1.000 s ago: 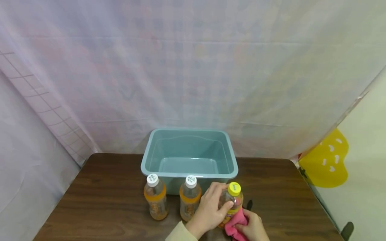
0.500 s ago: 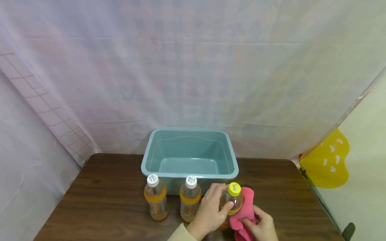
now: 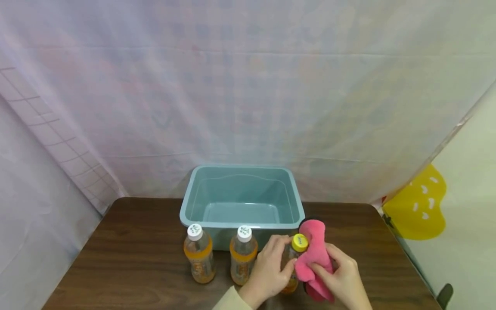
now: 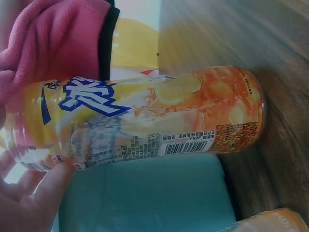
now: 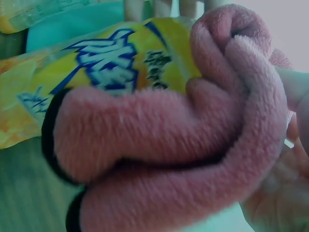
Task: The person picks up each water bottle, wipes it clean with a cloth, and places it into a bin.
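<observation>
A plastic drink bottle (image 3: 299,243) with a yellow cap stands on the table, and my left hand (image 3: 269,271) grips its upper part from the left. Its yellow and orange label (image 4: 145,113), with a barcode, shows in the left wrist view. My right hand (image 3: 342,275) pinches a bunched pink plush cloth (image 3: 316,252) with dark edging, which lies against the bottle's right side and up beside the cap. Folds of the cloth (image 5: 183,130) cover part of the label in the right wrist view. Much of the bottle is hidden behind hand and cloth in the head view.
Two white-capped bottles, the nearer bottle (image 3: 243,258) and the far left bottle (image 3: 199,258), stand left of my left hand. Behind them is a blue-green plastic basin (image 3: 242,225) on the dark wooden table (image 3: 128,258). A pale curtain (image 3: 240,94) hangs behind the table.
The cloth in my right hand has moved from the bottle's lower right side up to the cap, opening out somewhat. My left hand keeps its grip on the bottle.
</observation>
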### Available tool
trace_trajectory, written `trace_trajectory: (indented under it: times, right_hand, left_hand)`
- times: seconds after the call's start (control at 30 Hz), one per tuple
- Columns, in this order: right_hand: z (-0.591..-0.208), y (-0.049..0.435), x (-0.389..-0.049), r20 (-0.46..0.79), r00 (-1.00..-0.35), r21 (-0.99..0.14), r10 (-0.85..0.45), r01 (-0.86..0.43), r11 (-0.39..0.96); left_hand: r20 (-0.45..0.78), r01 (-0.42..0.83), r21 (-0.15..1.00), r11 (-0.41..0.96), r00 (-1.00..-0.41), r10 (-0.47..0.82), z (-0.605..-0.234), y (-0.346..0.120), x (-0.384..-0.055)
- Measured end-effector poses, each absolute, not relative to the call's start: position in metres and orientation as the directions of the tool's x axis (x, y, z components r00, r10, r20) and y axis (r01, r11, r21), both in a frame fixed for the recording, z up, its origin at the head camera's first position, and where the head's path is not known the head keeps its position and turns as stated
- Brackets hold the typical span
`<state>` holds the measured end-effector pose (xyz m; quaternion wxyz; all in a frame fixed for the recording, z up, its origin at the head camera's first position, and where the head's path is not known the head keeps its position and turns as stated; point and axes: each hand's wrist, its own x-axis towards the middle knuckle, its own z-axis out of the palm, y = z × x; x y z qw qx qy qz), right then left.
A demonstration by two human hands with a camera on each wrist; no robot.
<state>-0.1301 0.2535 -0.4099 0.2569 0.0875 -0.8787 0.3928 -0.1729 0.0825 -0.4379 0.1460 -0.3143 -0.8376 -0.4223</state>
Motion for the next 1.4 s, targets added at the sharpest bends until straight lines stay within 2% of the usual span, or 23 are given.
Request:
trace_trajectory:
  times: [0.1, 0.2, 0.33, 0.4, 0.6, 0.7, 0.97, 1.1, 1.23, 1.4]
  right_hand:
    - [-0.418, 0.257, -0.128, 0.369, -0.923, -0.750, 0.107, -0.228, 0.621]
    - [-0.435, 0.260, -0.128, 0.303, -0.945, -0.787, 0.121, -0.176, 0.591]
    - [-0.466, 0.262, -0.131, 0.382, -0.918, -0.754, 0.108, -0.242, 0.611]
    - [-0.480, 0.263, -0.134, 0.370, -0.924, -0.747, 0.098, -0.233, 0.623]
    - [-0.506, 0.266, -0.140, 0.161, -0.987, -0.747, 0.022, -0.107, 0.656]
    - [-0.511, 0.268, -0.142, 0.112, -0.994, -0.728, -0.011, -0.090, 0.680]
    - [-0.517, 0.267, -0.141, 0.141, -0.990, -0.716, -0.009, -0.108, 0.690]
    - [-0.515, 0.265, -0.136, 0.233, -0.972, -0.741, 0.037, -0.153, 0.654]
    - [-0.498, 0.261, -0.131, 0.311, -0.945, -0.806, 0.103, -0.205, 0.555]
    - [-0.462, 0.265, -0.129, 0.425, -0.904, -0.795, 0.047, -0.347, 0.498]
  left_hand:
    - [0.507, 0.650, 0.611, 0.452, -0.760, 0.407, -0.438, 0.084, -0.172]
    - [0.548, 0.672, 0.586, 0.453, -0.740, 0.390, -0.440, 0.085, -0.172]
    - [0.622, 0.704, 0.548, 0.452, -0.704, 0.342, -0.442, 0.086, -0.173]
    - [0.628, 0.705, 0.553, 0.445, -0.703, 0.333, -0.442, 0.087, -0.174]
    - [0.602, 0.696, 0.593, 0.405, -0.717, 0.351, -0.441, 0.085, -0.173]
    - [0.596, 0.693, 0.606, 0.390, -0.720, 0.355, -0.441, 0.085, -0.173]
    - [0.605, 0.699, 0.605, 0.380, -0.714, 0.352, -0.442, 0.084, -0.173]
    - [0.600, 0.699, 0.604, 0.382, -0.715, 0.359, -0.444, 0.084, -0.172]
    - [0.618, 0.707, 0.582, 0.402, -0.705, 0.348, -0.445, 0.084, -0.173]
    - [0.601, 0.697, 0.586, 0.414, -0.716, 0.355, -0.444, 0.084, -0.174]
